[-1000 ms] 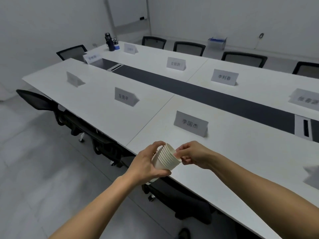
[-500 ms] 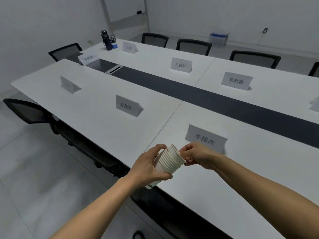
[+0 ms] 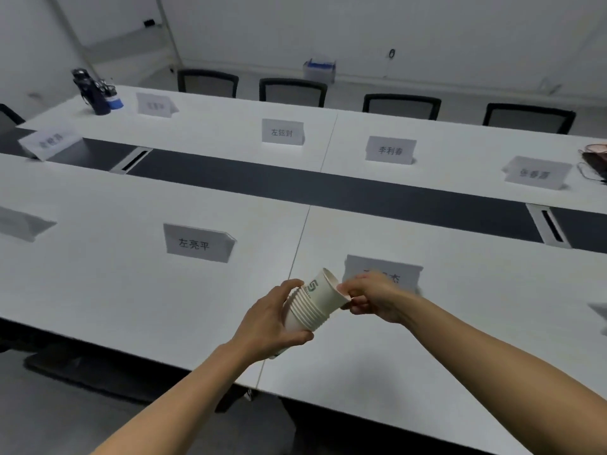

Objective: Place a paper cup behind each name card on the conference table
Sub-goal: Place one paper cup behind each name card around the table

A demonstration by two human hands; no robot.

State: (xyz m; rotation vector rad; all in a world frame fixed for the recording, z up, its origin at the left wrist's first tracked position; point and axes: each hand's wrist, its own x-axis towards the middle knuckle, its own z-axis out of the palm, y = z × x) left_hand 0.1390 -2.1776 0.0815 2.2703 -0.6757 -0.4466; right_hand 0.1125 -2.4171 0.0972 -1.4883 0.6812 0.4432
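Observation:
My left hand (image 3: 272, 320) is wrapped around a tilted stack of white paper cups (image 3: 307, 308), held over the near edge of the white conference table (image 3: 427, 339). My right hand (image 3: 374, 298) pinches the rim of the top paper cup (image 3: 328, 289), which is partly slid out so its green logo shows. Just behind my right hand stands a grey name card (image 3: 382, 272), half hidden by my fingers. Another name card (image 3: 197, 243) stands to its left. More name cards stand on the far side, among them one (image 3: 282, 132) and one (image 3: 390, 150).
A dark strip (image 3: 328, 188) with cable slots runs down the table's middle. A dark bottle (image 3: 95, 91) stands at the far left corner. Black chairs (image 3: 292, 91) line the far side. A dark bag with cords (image 3: 596, 160) lies at the right edge.
I have stepped closer and turned right along the table. My right hand has drawn the top cup farther out of the stack, exposing its green logo.

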